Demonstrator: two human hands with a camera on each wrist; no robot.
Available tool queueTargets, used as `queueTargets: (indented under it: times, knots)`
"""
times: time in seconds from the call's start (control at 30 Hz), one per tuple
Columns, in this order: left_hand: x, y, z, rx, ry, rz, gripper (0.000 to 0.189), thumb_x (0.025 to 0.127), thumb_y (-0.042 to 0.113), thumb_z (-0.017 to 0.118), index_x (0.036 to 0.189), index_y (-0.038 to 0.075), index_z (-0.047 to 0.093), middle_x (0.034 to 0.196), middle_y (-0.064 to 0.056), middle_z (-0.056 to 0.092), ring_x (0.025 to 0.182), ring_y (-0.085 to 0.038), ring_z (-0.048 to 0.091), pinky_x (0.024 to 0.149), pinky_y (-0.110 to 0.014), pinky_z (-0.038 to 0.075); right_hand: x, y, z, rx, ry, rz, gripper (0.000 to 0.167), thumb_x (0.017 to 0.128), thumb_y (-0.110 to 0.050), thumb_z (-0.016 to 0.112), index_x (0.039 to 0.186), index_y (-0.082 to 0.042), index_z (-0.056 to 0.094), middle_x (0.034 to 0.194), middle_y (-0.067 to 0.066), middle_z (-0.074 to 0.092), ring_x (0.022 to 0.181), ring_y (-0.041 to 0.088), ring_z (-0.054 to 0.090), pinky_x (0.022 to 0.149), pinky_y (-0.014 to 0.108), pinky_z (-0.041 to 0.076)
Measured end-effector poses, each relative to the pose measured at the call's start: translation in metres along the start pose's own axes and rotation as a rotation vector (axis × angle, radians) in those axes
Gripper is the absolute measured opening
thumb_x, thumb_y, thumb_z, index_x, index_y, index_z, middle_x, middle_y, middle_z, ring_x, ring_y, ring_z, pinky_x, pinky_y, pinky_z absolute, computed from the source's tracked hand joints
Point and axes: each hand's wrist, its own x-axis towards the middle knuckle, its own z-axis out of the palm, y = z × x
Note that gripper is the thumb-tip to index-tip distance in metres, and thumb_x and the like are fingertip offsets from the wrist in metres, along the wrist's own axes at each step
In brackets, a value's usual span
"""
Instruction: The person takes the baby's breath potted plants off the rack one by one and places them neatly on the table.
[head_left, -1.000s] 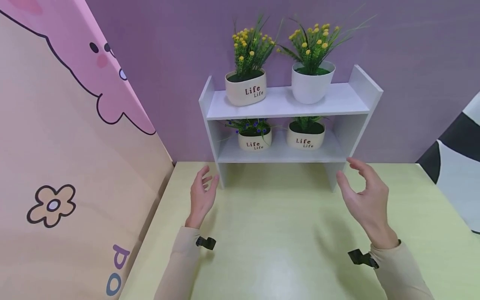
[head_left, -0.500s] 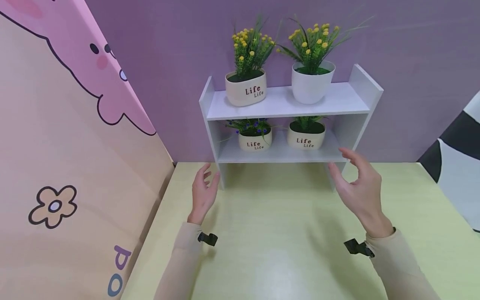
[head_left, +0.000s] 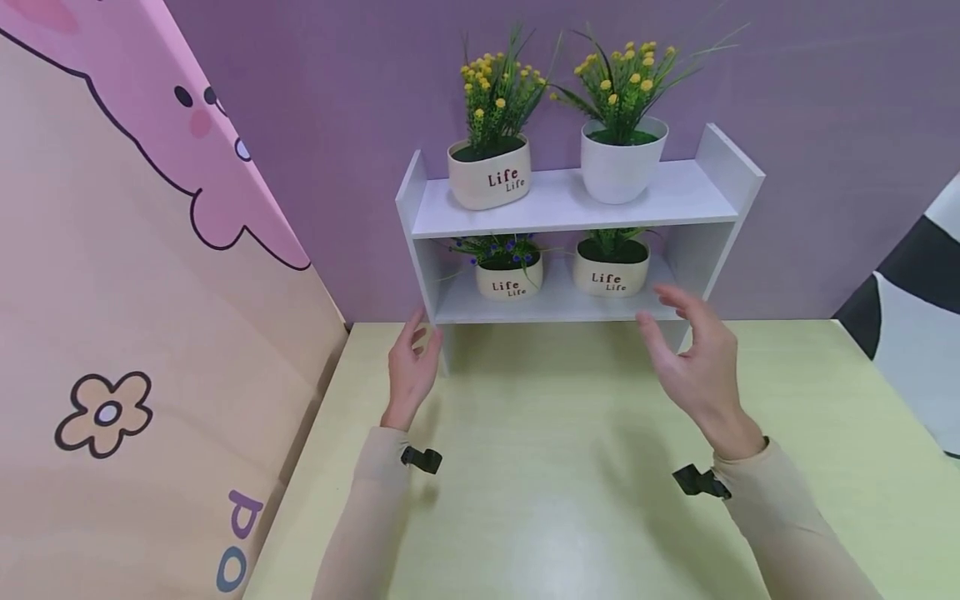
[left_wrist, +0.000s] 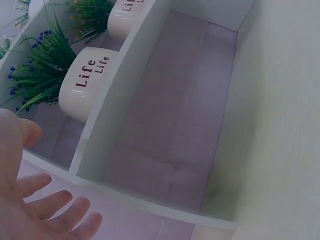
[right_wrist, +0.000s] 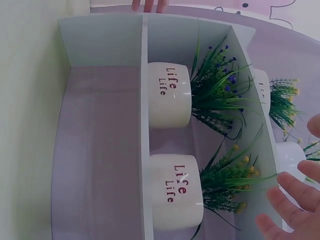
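A white two-tier shelf (head_left: 555, 312) stands on the table against the purple wall. My left hand (head_left: 412, 371) is beside its left side panel, fingers loosely bent, holding nothing; whether it touches the panel I cannot tell. In front of the lower right part hovers my right hand (head_left: 697, 362), thumb and fingers spread apart around nothing. On the lower board are a "Life" pot with blue flowers (head_left: 510, 279) and a second "Life" pot (head_left: 611, 275). A cream pot with yellow flowers (head_left: 491, 179) and a plain white pot (head_left: 622, 167) occupy the upper board.
The pale wooden table (head_left: 540, 467) extends in front of the shelf. At left, a pink-and-beige printed panel (head_left: 150, 317) rises along the table edge. A black-and-white patterned surface (head_left: 915, 333) is at the far right.
My right hand has moved left and slightly up, toward the lower shelf. My left hand has edged forward and a little right, nearer the side panel. The pots stay in place.
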Motion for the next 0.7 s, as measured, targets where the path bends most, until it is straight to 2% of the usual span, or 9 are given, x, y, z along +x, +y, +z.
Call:
queueTargets:
  times: [0.13, 0.47, 0.6, 0.7]
  knots:
    - [0.007, 0.002, 0.006, -0.02, -0.001, 0.027, 0.053, 0.109, 0.029, 0.061, 0.158, 0.012, 0.052, 0.155, -0.012, 0.059, 0.141, -0.035, 0.058, 0.114, -0.056, 0.049, 0.001, -0.002, 0.003, -0.002, -0.006, 0.006, 0.039, 0.094, -0.003, 0.076, 0.133, 0.001, 0.071, 0.125, 0.023, 0.075, 0.115, 0.018, 0.068, 0.105, 0.017, 0.044]
    - [0.028, -0.001, 0.015, -0.049, 0.016, 0.015, 0.055, 0.108, 0.028, 0.061, 0.158, 0.008, 0.051, 0.153, -0.02, 0.06, 0.138, -0.039, 0.061, 0.111, -0.052, 0.054, 0.005, -0.008, 0.01, 0.019, 0.002, -0.035, 0.041, 0.092, -0.002, 0.077, 0.132, 0.0, 0.072, 0.125, 0.022, 0.076, 0.116, 0.02, 0.069, 0.106, 0.017, 0.045]
    - [0.033, -0.002, 0.018, -0.033, 0.023, 0.008, 0.055, 0.109, 0.028, 0.059, 0.158, 0.008, 0.051, 0.152, -0.022, 0.06, 0.137, -0.041, 0.062, 0.109, -0.054, 0.055, 0.008, -0.011, 0.012, 0.025, -0.001, -0.032, 0.04, 0.093, -0.003, 0.076, 0.132, 0.0, 0.072, 0.127, 0.021, 0.076, 0.116, 0.033, 0.069, 0.106, 0.018, 0.045]
    - [0.034, -0.005, 0.02, 0.004, 0.038, -0.008, 0.053, 0.109, 0.029, 0.058, 0.157, 0.008, 0.053, 0.15, -0.021, 0.062, 0.134, -0.041, 0.064, 0.107, -0.056, 0.056, 0.009, -0.013, 0.013, 0.022, 0.0, -0.018, 0.039, 0.093, -0.004, 0.076, 0.132, 0.0, 0.072, 0.126, 0.02, 0.076, 0.115, 0.037, 0.069, 0.105, 0.019, 0.046]
